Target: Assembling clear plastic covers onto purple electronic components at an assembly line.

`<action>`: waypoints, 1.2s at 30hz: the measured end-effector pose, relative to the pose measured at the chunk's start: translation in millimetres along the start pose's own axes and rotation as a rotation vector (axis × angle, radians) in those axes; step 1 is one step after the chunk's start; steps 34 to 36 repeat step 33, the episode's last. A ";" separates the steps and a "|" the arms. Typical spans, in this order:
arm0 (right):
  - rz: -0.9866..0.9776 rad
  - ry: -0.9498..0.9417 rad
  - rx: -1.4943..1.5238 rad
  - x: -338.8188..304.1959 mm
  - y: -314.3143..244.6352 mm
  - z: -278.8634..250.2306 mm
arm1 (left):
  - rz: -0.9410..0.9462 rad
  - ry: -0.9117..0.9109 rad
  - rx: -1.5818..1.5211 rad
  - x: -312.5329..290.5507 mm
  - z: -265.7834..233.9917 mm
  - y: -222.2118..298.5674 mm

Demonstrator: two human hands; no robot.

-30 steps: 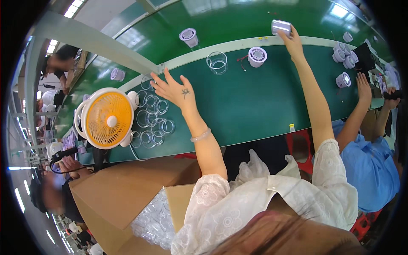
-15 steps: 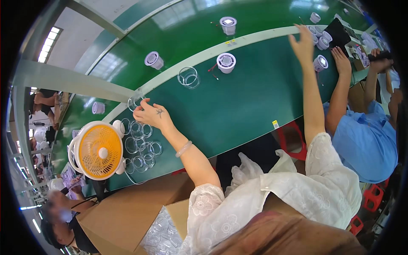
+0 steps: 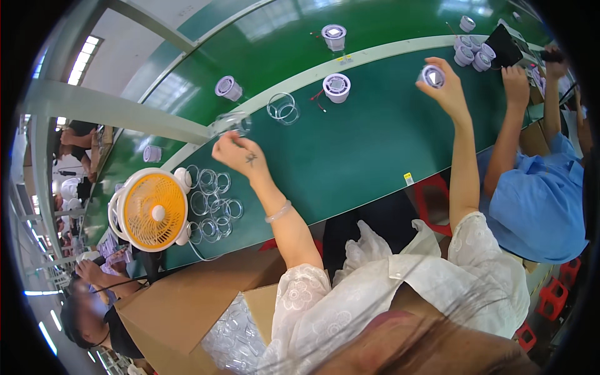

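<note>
My left hand [image 3: 239, 154] is closed on the rim of a clear plastic cup [image 3: 237, 122], blurred by motion, above the green table [image 3: 362, 137]. To its right another clear cup [image 3: 283, 109] stands alone. My right hand [image 3: 449, 95] grips a pale purple round housing [image 3: 432, 76] with a white square on its face, held up off the table. Between my hands a similar housing [image 3: 337, 88] rests on the table, a red wire with a small white connector beside it.
An orange and white fan [image 3: 154, 209] stands left, beside several clear cups [image 3: 212, 203]. An open cardboard box [image 3: 187, 300] of clear parts is below. Several housings [image 3: 473, 52] cluster far right near a co-worker in blue [image 3: 531, 206]. Beyond a pale rail, more housings [image 3: 334, 37] sit on green.
My right hand has taken up a housing from the far right and drawn it leftward. My left hand has moved right with the clear cup.
</note>
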State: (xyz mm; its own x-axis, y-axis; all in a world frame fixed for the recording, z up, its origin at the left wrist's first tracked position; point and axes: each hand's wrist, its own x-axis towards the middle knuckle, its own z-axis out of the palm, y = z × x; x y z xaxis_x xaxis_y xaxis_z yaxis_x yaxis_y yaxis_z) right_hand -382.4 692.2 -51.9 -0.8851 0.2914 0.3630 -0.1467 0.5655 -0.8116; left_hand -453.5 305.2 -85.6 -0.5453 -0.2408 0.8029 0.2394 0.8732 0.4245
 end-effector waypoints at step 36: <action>-0.486 -0.148 0.482 -23.9 -76.8 106.1 | -0.630 -0.673 -0.755 -7.5 -11.6 10.0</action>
